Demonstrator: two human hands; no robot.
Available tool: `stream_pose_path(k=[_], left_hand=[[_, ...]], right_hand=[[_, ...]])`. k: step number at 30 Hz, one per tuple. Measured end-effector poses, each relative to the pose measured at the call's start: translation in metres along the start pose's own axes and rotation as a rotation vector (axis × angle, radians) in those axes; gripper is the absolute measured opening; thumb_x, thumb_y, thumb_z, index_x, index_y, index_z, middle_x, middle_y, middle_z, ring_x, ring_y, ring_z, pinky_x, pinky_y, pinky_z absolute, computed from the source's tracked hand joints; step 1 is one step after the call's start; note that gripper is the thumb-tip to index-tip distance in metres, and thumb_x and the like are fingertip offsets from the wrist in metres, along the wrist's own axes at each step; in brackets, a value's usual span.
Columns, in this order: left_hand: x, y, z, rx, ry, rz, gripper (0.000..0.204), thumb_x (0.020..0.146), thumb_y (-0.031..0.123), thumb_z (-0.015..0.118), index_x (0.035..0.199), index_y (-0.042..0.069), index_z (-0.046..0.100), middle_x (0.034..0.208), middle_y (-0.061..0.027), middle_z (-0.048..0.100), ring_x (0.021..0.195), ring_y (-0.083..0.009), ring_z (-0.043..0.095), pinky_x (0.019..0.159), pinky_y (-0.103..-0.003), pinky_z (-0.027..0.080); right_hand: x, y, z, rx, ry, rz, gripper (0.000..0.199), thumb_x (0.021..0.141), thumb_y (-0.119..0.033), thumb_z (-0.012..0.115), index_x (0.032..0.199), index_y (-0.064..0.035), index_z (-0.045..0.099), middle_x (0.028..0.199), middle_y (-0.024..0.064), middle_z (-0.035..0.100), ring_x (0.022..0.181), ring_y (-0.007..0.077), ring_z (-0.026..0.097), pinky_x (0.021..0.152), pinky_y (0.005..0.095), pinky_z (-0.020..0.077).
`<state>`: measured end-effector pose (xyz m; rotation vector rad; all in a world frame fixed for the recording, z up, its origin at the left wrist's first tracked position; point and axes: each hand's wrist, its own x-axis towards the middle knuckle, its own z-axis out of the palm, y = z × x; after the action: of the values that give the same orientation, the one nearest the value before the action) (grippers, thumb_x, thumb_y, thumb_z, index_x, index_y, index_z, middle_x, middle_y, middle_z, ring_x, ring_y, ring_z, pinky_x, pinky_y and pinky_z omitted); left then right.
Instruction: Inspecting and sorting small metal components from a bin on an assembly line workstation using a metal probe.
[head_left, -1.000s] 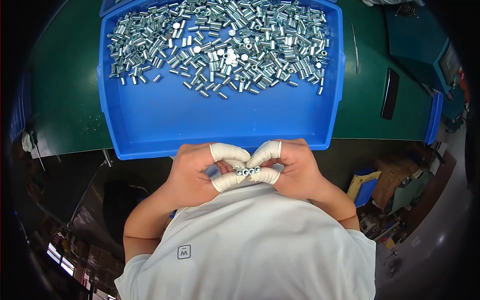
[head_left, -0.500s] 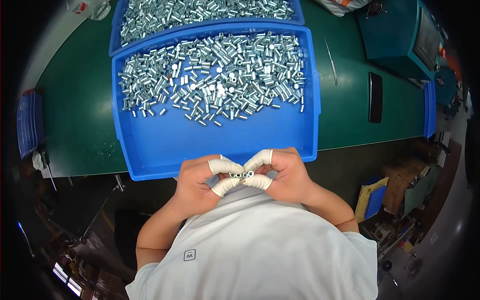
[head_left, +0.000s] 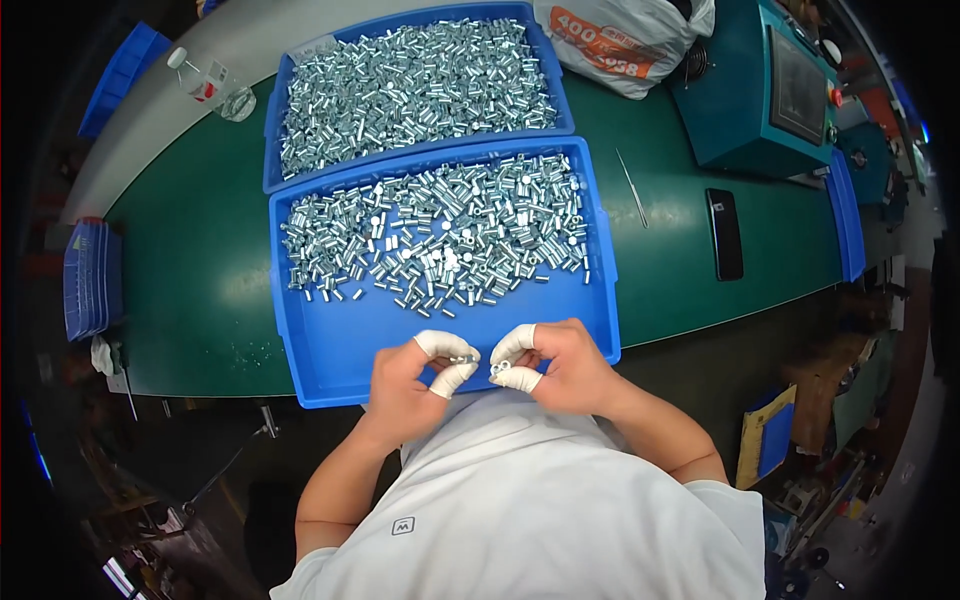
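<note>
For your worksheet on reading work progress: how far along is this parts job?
Done cannot be told: no finished pile shows. In hand: left hand and right hand each pinch a small metal part above the near blue tray. Left: many loose parts there, and the far tray is full.

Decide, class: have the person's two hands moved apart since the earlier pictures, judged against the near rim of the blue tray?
Yes. The left hand and right hand touched fingertips earlier; now a small gap separates them along the near blue tray rim.

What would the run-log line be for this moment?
left hand: pinching small metal part | right hand: pinching small metal part | hands apart, over near blue tray rim | second tray behind
</note>
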<state>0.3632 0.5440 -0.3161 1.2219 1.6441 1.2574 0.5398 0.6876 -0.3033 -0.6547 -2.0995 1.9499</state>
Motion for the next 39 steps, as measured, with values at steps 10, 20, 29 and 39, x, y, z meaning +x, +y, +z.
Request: stream_pose_path(k=[10,20,29,39], left_hand=[[0.01,-0.034,-0.007,-0.143,0.087,-0.221,0.016,0.093,-0.007,0.064,0.106,0.0,0.057,0.097,-0.0132,0.072,0.089,-0.0162,0.07,0.075,-0.03,0.059],[0.036,-0.009,-0.06,0.114,0.022,-0.098,0.013,0.087,-0.004,0.072,0.098,0.001,0.066,0.095,-0.0056,0.072,0.085,-0.0123,0.068,0.078,-0.028,0.055],[0.223,0.007,-0.114,-0.061,0.324,0.049,0.02,0.09,0.006,0.073,0.11,0.006,0.07,0.126,-0.0094,0.067,0.115,-0.0164,0.061,0.103,-0.031,0.045],[0.255,-0.003,-0.133,-0.412,0.552,0.013,0.028,0.093,0.016,0.075,0.117,0.005,0.067,0.105,-0.0016,0.07,0.09,-0.0098,0.063,0.077,-0.023,0.05]], right_hand=[[0.118,-0.045,-0.07,-0.011,0.294,-0.155,0.04,0.09,-0.005,0.074,0.127,0.0003,0.062,0.1,0.0088,0.072,0.082,0.01,0.068,0.073,0.0256,0.0555],[0.051,0.031,-0.111,-0.023,0.637,0.003,0.026,0.092,-0.005,0.071,0.118,0.0008,0.069,0.104,0.0082,0.074,0.081,0.0105,0.068,0.072,0.0249,0.0542],[0.021,0.089,-0.157,-0.341,0.872,0.116,0.028,0.09,-0.011,0.074,0.115,-0.0002,0.07,0.097,0.0111,0.072,0.074,0.0143,0.066,0.068,0.0303,0.0529],[0.034,0.087,-0.171,-0.857,0.845,-0.01,0.027,0.083,-0.006,0.073,0.109,-0.0013,0.071,0.098,0.0164,0.067,0.081,0.0327,0.066,0.073,0.0407,0.0534]])
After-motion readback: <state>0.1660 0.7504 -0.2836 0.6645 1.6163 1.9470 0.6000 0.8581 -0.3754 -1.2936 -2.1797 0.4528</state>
